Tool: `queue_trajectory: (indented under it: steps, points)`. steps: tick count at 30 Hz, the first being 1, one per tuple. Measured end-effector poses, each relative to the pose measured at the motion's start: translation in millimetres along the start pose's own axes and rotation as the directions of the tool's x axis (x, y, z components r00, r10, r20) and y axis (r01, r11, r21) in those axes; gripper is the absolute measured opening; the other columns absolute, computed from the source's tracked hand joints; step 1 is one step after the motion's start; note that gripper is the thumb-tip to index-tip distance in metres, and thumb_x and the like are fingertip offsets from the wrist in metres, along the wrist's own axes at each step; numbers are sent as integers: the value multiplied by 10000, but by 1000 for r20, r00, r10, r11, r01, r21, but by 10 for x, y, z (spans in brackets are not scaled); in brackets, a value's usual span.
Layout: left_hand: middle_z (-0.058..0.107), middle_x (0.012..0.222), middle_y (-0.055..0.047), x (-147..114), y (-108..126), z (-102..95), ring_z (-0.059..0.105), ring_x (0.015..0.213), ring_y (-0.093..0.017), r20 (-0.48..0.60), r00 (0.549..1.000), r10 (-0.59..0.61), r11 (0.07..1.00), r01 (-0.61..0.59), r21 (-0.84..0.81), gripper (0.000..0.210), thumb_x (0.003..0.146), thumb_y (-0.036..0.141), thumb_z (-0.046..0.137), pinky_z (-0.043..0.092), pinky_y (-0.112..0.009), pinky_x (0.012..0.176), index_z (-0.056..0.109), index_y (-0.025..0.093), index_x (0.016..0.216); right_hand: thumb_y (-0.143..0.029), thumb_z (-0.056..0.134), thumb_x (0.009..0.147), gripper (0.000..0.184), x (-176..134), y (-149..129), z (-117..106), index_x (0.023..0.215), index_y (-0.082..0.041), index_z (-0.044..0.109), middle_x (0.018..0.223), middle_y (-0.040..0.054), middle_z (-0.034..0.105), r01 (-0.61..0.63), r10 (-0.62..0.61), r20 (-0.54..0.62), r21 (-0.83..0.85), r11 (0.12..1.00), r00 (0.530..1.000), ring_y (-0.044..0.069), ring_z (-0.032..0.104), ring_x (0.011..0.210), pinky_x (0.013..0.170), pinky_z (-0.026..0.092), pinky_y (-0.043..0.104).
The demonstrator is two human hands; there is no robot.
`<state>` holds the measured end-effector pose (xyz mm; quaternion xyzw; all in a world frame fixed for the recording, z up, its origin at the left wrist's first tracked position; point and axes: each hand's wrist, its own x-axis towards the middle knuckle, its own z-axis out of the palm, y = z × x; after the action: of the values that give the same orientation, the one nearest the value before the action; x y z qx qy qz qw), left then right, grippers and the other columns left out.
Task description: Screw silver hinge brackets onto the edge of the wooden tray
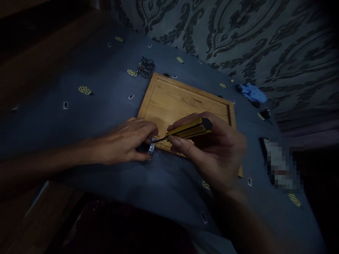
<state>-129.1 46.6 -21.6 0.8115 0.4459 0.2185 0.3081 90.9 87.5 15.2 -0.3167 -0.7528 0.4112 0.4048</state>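
Observation:
My right hand (219, 151) is closed around the yellow and black handle of a screwdriver (189, 128), held at a low slant with its shaft pointing left. The screwdriver's tip meets a small shiny metal hinge (152, 146) at the near left corner of a framed wooden panel (182, 102). My left hand (129, 139) pinches the hinge between thumb and fingers, which hide part of it. Beneath both hands, the panel lies flat on a blue patterned cloth (106, 102). Whether the tip sits in a screw is too small to tell.
A heap of dark metal parts (145, 67) lies beyond the panel's far left corner. Toward the right are a crumpled blue cloth or glove (253, 92), a small black object (265, 113) and a blurred-out item (280, 165). A patterned wall (238, 35) borders the far side.

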Motion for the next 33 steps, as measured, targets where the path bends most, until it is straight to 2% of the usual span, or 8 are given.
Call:
queue_trajectory:
  steps: [4, 9, 16, 21, 26, 33]
  points:
    - [661, 1072, -16, 2, -5, -4, 609, 997, -224, 5, 1000, 0, 1000, 0, 2, 323, 925, 292, 801, 430, -375, 966, 517, 211, 1056, -344, 936, 837, 269, -32, 10, 66, 790, -265, 684, 758, -32, 682, 85, -87, -76, -39, 996, 993, 148, 655, 613, 520, 563, 300]
    - [673, 1113, -26, -7, -17, -4, 613, 1030, -231, 8, 1000, -10, 1000, 10, 0, 326, 929, 313, 797, 438, -383, 989, 546, 210, 1111, -256, 869, 896, 183, -62, 4, 95, 864, -293, 693, 803, -24, 687, 133, -149, -242, -83, 988, 959, 151, 665, 620, 524, 566, 319]
    - [685, 1125, -27, 5, 39, -36, 626, 1048, -234, 22, 999, -40, 999, 40, -1, 297, 926, 310, 789, 449, -388, 1020, 560, 215, 1090, -272, 875, 891, 203, -59, 60, 80, 865, -286, 674, 740, -48, 668, 120, -137, -174, -106, 987, 975, 144, 655, 590, 508, 545, 317]
    - [683, 1132, -32, -2, 42, -28, 628, 1063, -241, 16, 999, -33, 999, 33, 5, 294, 934, 322, 773, 451, -391, 1023, 563, 218, 1113, -311, 866, 905, 208, -58, 72, 85, 866, -282, 664, 723, -51, 668, 101, -121, -172, -116, 988, 978, 144, 660, 596, 520, 559, 314]
    - [673, 1101, -21, 6, 23, -12, 623, 1038, -232, 12, 1000, -20, 1000, 20, 5, 306, 925, 318, 785, 448, -386, 1016, 519, 222, 1041, -350, 909, 867, 253, -63, 92, 102, 859, -271, 669, 711, -56, 670, 114, -130, -177, -99, 989, 976, 140, 660, 573, 489, 548, 302]
    - [667, 1110, -30, 1, 1, -14, 612, 1028, -230, 7, 1000, 3, 1000, -3, 4, 320, 935, 326, 782, 441, -392, 1015, 499, 224, 1043, -424, 948, 816, 331, -63, 69, 112, 826, -283, 649, 692, -47, 657, 48, -62, -169, -84, 995, 984, 170, 664, 584, 505, 555, 337]
